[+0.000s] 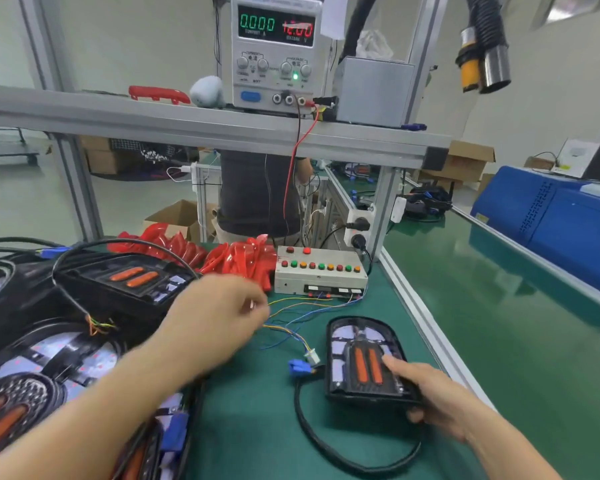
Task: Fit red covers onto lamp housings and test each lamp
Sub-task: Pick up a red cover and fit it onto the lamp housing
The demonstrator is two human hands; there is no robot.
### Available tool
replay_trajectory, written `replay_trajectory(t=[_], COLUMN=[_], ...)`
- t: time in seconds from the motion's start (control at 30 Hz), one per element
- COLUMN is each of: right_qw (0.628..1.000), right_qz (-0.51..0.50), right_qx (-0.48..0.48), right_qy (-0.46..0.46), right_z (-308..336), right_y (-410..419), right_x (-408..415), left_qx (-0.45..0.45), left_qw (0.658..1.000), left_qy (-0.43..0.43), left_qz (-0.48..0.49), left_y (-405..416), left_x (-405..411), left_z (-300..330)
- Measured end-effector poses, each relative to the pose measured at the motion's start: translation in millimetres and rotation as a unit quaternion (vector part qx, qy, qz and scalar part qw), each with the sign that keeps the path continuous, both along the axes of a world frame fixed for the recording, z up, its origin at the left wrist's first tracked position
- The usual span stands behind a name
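Note:
A black lamp housing with two orange strips lies on the green mat at centre right, without a cover. My right hand grips its near right corner, thumb on top. The housing's black cable loops in front and ends in a blue plug beside a small white connector. My left hand is blurred, fingers curled, in the air over the thin coloured wires, just in front of the pile of red covers. I cannot see anything in it.
A test box with coloured buttons sits behind the wires. Several more black housings are stacked at left. On the shelf stand a power supply reading 12.00 V and a single red cover. A person stands behind the bench.

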State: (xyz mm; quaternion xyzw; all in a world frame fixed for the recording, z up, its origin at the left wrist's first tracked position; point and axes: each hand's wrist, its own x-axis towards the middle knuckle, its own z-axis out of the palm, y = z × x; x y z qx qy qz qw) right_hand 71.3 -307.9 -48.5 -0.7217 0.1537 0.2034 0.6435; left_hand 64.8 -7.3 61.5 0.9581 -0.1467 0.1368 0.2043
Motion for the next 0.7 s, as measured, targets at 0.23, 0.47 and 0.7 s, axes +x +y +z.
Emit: replay_trajectory(t=[0.23,0.47,0.7], right_qw=[0.983,0.965,0.883], right_qz=[0.027,0.042,0.046], right_qx=[-0.148,-0.222,-0.434], right_qy=[-0.109,-0.133,-0.173], right_z=[0,-3,2], right_y=[42,21,25], right_x=[12,18,23], left_qx=[-0.001,0.149,-0.010], left_qw=[0.987,0.946,0.937], left_qy=[0.079,0.218,0.266], left_qz=[0.140,0.188,0.228], left_y=[-26,-12,-6], left_x=[171,231,232], left_z=[11,-46,-61])
